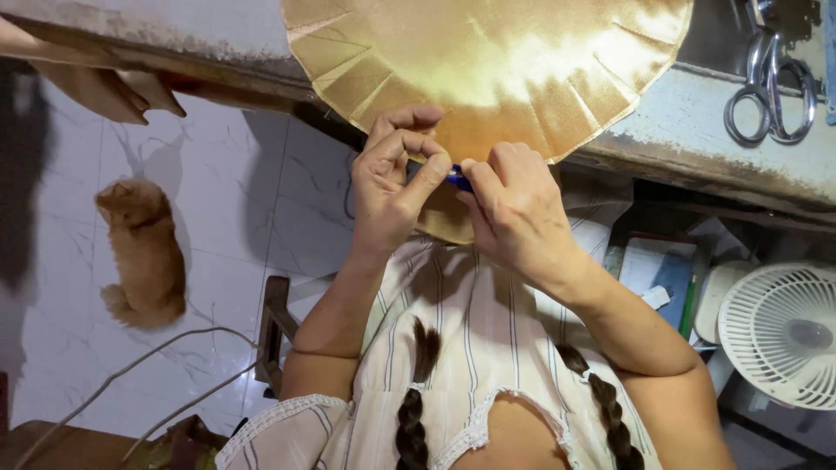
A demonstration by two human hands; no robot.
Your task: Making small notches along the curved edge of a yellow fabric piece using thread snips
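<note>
Braids and a striped, lace-edged top fill the bottom of the view at six o'clock, nearest the lens. Beyond them, at twelve o'clock, a large round piece of gold satin fabric (488, 70) with a pleated edge spreads over the grey worktop (697, 130) and hangs off its near side. Well away at nine o'clock, an orange cat (144, 252) lies on the white marble floor (244, 218). A white fan (779, 335) sits low at four o'clock, with papers and a blue folder (666, 274) just beside it in the cluttered space under the worktop; what holds them cannot be told. Steel scissors (771, 87) rest on the worktop at two o'clock, apart from the fabric.

At the centre both hands meet at the fabric's near edge. The left hand (392, 187) has thumb and forefinger pressed together in a pinch on the edge. The right hand (518, 213) is curled, fingertips pinching a small blue clip (457, 178) that touches the fabric between the two hands.
</note>
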